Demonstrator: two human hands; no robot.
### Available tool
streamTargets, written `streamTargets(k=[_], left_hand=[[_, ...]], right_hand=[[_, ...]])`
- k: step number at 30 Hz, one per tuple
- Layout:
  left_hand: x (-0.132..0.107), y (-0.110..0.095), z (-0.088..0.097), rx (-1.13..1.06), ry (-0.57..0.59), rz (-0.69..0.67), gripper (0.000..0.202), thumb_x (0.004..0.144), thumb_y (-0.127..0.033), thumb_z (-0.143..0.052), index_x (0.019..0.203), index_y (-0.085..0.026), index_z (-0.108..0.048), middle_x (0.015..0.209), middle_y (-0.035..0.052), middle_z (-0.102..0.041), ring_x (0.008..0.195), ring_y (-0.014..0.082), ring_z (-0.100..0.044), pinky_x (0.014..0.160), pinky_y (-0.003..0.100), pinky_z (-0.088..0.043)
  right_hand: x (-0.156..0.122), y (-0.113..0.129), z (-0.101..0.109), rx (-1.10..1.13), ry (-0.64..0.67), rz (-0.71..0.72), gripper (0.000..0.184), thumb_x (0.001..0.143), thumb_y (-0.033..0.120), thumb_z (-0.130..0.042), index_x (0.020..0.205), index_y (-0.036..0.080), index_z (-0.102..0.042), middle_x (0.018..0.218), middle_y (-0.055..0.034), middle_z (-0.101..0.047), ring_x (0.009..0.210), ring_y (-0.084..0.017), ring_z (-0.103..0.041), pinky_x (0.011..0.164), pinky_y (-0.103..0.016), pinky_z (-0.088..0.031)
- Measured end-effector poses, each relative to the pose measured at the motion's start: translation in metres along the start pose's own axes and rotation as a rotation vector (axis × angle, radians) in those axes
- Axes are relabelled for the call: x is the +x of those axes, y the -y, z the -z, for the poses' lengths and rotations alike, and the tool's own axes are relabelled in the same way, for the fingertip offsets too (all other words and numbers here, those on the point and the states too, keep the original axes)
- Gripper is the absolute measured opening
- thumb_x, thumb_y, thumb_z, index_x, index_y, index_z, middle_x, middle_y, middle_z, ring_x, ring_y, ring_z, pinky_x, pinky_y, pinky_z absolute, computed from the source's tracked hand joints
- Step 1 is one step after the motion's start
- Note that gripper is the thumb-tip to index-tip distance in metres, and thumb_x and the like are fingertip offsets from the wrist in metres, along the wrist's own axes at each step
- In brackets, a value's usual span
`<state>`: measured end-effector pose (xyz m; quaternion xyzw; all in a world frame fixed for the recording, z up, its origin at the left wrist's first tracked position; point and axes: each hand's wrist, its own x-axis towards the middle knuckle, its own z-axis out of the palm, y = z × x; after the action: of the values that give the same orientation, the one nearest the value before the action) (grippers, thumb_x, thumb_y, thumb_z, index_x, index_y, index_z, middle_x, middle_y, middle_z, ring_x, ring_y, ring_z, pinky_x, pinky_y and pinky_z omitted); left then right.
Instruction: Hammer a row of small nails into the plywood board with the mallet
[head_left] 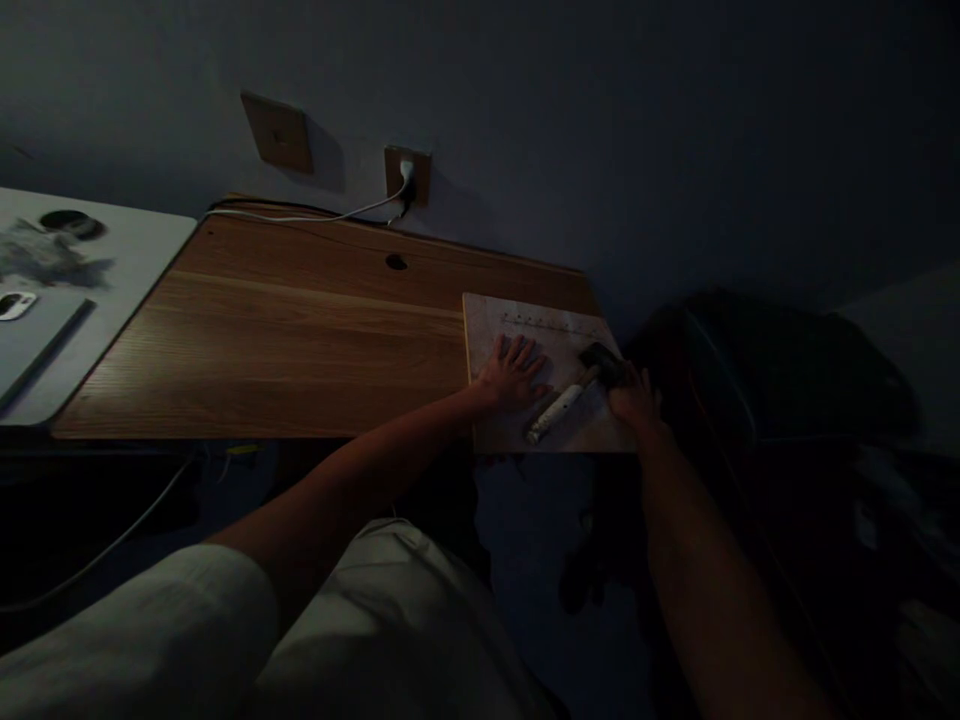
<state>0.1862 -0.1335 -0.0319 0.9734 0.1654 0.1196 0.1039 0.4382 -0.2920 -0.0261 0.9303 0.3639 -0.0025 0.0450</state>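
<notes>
A pale wooden board [525, 318] lies at the right end of a brown wooden desk [300, 330]. My left hand [514, 374] rests flat on the board with its fingers spread. A hammer [574, 394] with a dark head and a light handle lies on the board just right of that hand. My right hand [634, 398] sits at the board's right edge, touching the hammer's head end. Dim light hides whether its fingers are closed round the hammer. A row of small marks runs along the board's far edge.
A wall socket [407, 176] with a white cable stands behind the desk. A white table [112, 290] with a laptop [30, 335] adjoins the desk on the left. A dark bag [757, 370] sits to the right. My pale trousers [247, 630] fill the lower left.
</notes>
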Motion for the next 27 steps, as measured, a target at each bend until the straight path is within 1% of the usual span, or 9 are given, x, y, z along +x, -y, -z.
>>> streamTargets(k=[5, 9, 12, 14, 15, 17, 20, 23, 27], left_hand=[[-0.0001, 0.0, -0.0014, 0.001, -0.024, -0.005, 0.071, 0.1, -0.063, -0.029, 0.154, -0.018, -0.043, 0.164, 0.0152, -0.033, 0.153, 0.0373, -0.023, 0.123, 0.065, -0.011], [0.0004, 0.0005, -0.0026, -0.01, -0.025, -0.007, 0.071, 0.1, -0.062, -0.03, 0.154, -0.018, -0.043, 0.164, 0.0154, -0.033, 0.153, 0.0377, -0.023, 0.123, 0.065, -0.011], [0.0002, 0.0004, -0.0029, -0.016, -0.024, -0.004, 0.07, 0.1, -0.061, -0.031, 0.154, -0.018, -0.043, 0.164, 0.0149, -0.032, 0.153, 0.0376, -0.023, 0.123, 0.065, -0.011], [0.0, 0.0002, -0.0032, -0.011, -0.032, 0.0, 0.069, 0.1, -0.061, -0.032, 0.154, -0.018, -0.043, 0.164, 0.0147, -0.032, 0.153, 0.0373, -0.023, 0.123, 0.065, -0.012], [-0.0002, 0.0001, -0.0034, -0.007, -0.038, 0.003, 0.069, 0.1, -0.061, -0.032, 0.153, -0.019, -0.043, 0.164, 0.0145, -0.033, 0.153, 0.0372, -0.024, 0.123, 0.065, -0.012], [-0.0003, 0.0001, -0.0038, -0.002, -0.052, 0.003, 0.069, 0.099, -0.061, -0.033, 0.153, -0.019, -0.044, 0.163, 0.0138, -0.035, 0.152, 0.037, -0.025, 0.123, 0.064, -0.011], [-0.0006, 0.0004, -0.0037, -0.017, -0.058, -0.002, 0.068, 0.1, -0.06, -0.034, 0.152, -0.019, -0.046, 0.163, 0.0135, -0.035, 0.152, 0.0369, -0.025, 0.123, 0.064, -0.011], [-0.0015, 0.0005, -0.0016, -0.047, -0.04, 0.0, 0.068, 0.1, -0.06, -0.034, 0.153, -0.018, -0.045, 0.163, 0.0145, -0.034, 0.153, 0.0369, -0.024, 0.123, 0.063, -0.01], [-0.003, -0.0003, 0.0027, -0.051, -0.031, 0.002, 0.067, 0.101, -0.058, -0.034, 0.153, -0.018, -0.044, 0.164, 0.0141, -0.033, 0.153, 0.0359, -0.024, 0.124, 0.062, -0.011]], right_hand=[[-0.0014, 0.0016, 0.0034, 0.007, 0.003, -0.005, 0.062, 0.102, 0.032, -0.025, 0.163, 0.017, -0.024, 0.169, -0.0131, -0.028, 0.155, -0.037, -0.016, 0.118, -0.068, -0.021], [-0.0025, 0.0022, 0.0051, 0.016, 0.011, -0.008, 0.062, 0.103, 0.033, -0.024, 0.161, 0.013, -0.028, 0.169, -0.0125, -0.026, 0.155, -0.038, -0.016, 0.12, -0.067, -0.02], [-0.0023, 0.0019, 0.0042, 0.026, 0.001, -0.01, 0.059, 0.104, 0.032, -0.027, 0.161, 0.017, -0.029, 0.168, -0.0122, -0.03, 0.154, -0.038, -0.018, 0.119, -0.069, -0.021], [-0.0018, 0.0014, 0.0028, 0.034, -0.014, -0.012, 0.057, 0.105, 0.03, -0.029, 0.161, 0.02, -0.031, 0.166, -0.0131, -0.033, 0.154, -0.038, -0.021, 0.118, -0.069, -0.024], [-0.0016, 0.0011, 0.0019, 0.038, -0.025, -0.012, 0.055, 0.105, 0.03, -0.032, 0.16, 0.021, -0.032, 0.166, -0.0137, -0.034, 0.153, -0.038, -0.023, 0.117, -0.069, -0.026], [-0.001, 0.0005, 0.0003, 0.046, -0.053, -0.007, 0.054, 0.105, 0.034, -0.043, 0.157, 0.022, -0.036, 0.164, -0.0142, -0.036, 0.15, -0.038, -0.03, 0.116, -0.067, -0.031], [0.0001, 0.0003, -0.0014, 0.054, -0.101, 0.007, 0.054, 0.099, 0.038, -0.062, 0.149, 0.023, -0.047, 0.158, -0.013, -0.043, 0.14, -0.036, -0.045, 0.111, -0.063, -0.039], [0.001, 0.0012, -0.0024, 0.053, -0.138, 0.013, 0.047, 0.097, 0.035, -0.065, 0.141, 0.022, -0.055, 0.15, -0.0122, -0.051, 0.129, -0.032, -0.055, 0.105, -0.058, -0.047], [0.0001, 0.0022, -0.003, 0.031, -0.158, 0.02, 0.041, 0.098, 0.034, -0.064, 0.137, 0.022, -0.058, 0.144, -0.0116, -0.056, 0.122, -0.029, -0.06, 0.1, -0.053, -0.052]])
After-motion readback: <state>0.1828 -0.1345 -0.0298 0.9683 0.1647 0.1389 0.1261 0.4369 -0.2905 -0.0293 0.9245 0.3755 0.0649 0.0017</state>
